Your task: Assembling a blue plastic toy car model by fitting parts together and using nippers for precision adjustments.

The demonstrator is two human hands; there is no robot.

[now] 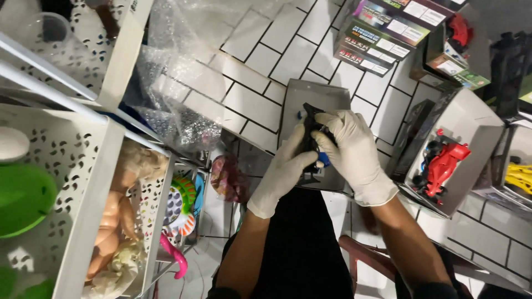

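Both hands wear white gloves and meet over an open grey cardboard box [316, 94] held above my lap. My left hand [282, 169] grips a black toy car [311, 126] with blue parts from the left. From the right, my right hand [354, 149] closes over the same car, its fingers on top. The car lies partly inside the box and is mostly hidden by the fingers.
A red toy race car [440, 163] sits in an open box at right, a yellow one [521, 177] beyond it. Stacked toy boxes [382, 33] lie at top right. A white perforated shelf [83, 182] with dolls and toys stands left, bubble wrap [177, 66] behind it. White tiled floor below.
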